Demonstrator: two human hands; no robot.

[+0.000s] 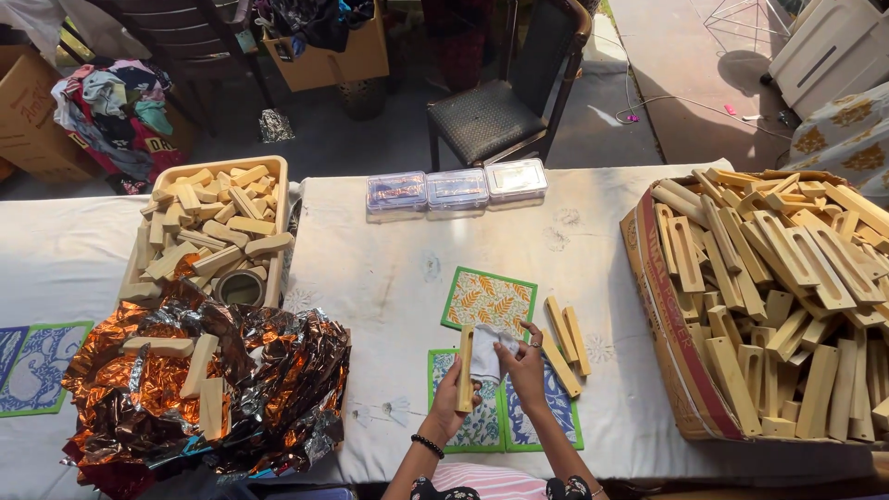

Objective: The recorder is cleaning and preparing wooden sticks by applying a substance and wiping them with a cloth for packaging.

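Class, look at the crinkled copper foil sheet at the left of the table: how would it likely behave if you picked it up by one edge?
The foil looks thin and crumpled, so it would probably flop and sag. Wooden pieces lie on it, so they would likely slide off.

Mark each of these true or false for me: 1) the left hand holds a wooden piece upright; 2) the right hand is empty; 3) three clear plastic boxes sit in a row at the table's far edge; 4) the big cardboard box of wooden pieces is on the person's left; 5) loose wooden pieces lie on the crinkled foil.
1) True: the left hand grips a wooden piece standing on end.
2) False: the right hand holds a white cloth against the piece.
3) True: the three clear plastic boxes stand side by side.
4) False: the cardboard box is on the right; a tray of blocks sits left.
5) True: several lie on the foil.
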